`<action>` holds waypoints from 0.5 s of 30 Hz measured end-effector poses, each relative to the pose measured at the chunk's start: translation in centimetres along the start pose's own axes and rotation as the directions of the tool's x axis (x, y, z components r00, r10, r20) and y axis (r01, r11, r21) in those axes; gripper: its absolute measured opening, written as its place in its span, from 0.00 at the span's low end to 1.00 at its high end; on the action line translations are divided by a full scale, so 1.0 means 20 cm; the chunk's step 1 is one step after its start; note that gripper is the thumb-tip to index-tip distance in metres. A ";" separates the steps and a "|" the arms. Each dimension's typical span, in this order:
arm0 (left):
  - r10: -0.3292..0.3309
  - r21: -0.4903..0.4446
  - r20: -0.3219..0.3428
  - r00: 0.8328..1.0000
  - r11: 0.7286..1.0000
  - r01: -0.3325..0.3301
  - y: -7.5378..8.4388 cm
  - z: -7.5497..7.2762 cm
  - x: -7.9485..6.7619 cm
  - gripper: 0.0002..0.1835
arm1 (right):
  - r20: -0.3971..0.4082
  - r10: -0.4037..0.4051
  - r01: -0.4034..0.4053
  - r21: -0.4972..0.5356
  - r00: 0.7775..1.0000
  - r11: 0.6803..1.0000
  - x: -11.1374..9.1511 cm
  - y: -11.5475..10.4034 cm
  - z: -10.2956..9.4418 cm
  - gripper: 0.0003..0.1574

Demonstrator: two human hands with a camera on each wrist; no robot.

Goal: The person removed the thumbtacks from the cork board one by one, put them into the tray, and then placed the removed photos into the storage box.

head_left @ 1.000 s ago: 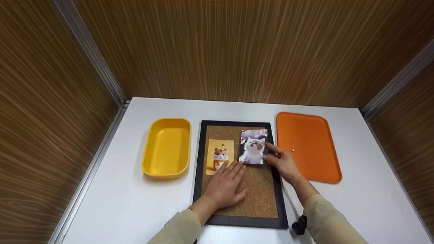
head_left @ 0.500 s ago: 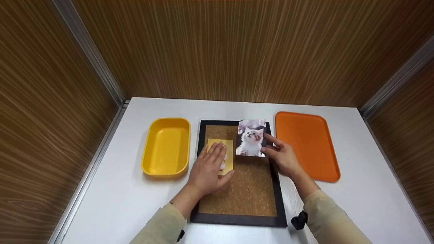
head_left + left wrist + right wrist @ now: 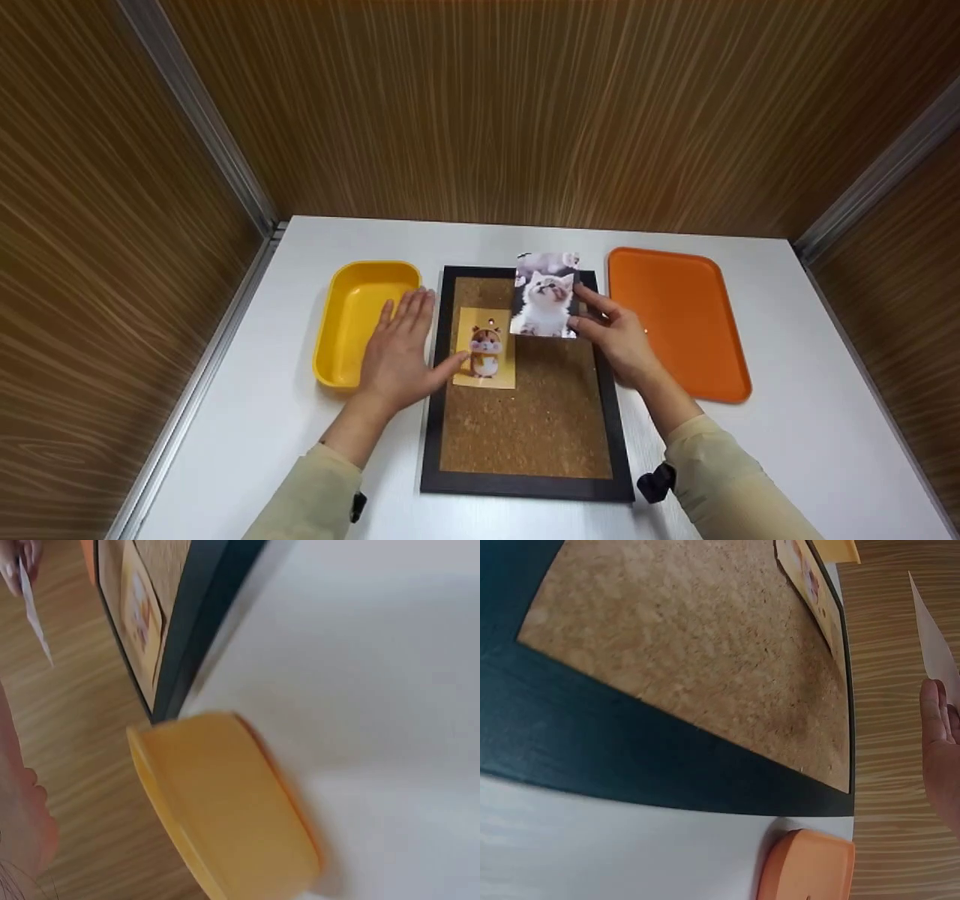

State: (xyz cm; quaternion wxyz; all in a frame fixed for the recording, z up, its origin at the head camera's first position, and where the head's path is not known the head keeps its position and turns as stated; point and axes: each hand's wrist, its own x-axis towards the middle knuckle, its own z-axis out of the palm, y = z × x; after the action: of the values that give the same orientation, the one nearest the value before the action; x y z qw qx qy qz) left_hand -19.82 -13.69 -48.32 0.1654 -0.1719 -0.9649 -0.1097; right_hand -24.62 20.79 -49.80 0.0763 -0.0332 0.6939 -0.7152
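Observation:
My right hand (image 3: 619,337) pinches the right edge of a kitten photo card (image 3: 545,296), held raised over the upper right of a black-framed cork board (image 3: 540,420). In the right wrist view the kitten card (image 3: 934,645) appears nearly edge-on, apart from the cork. A yellow hamster card (image 3: 500,367) lies on the board's upper left, with a small pin (image 3: 491,321) near its top. My left hand (image 3: 397,360) is spread with straight fingers, holding nothing, between the board and a yellow container (image 3: 328,352); in the left wrist view it hovers above the container's level.
Right of the board lies an orange tray (image 3: 682,322) with a tiny light-coloured piece (image 3: 646,331) on it. The white table (image 3: 247,442) is bounded at the back and sides by wood-grain panels (image 3: 480,112).
The left hand passed over the hamster card and moved left towards the yellow container, uncovering that card. The right hand raised the kitten card and shifted it slightly left and away from me.

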 end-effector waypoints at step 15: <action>-0.144 -0.001 0.080 0.986 0.989 0.145 -0.33 -0.11 -0.13 0.63 | 0.052 -0.049 0.053 -0.075 0.997 0.996 0.03 -0.07 0.09 0.37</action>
State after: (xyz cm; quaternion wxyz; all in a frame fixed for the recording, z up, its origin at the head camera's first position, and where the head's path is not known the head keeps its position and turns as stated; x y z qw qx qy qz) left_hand -19.38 -21.18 -48.28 0.1180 -0.1062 -0.9803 -0.1177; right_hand -24.97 19.03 -48.31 0.0741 -0.0719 0.7177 -0.6887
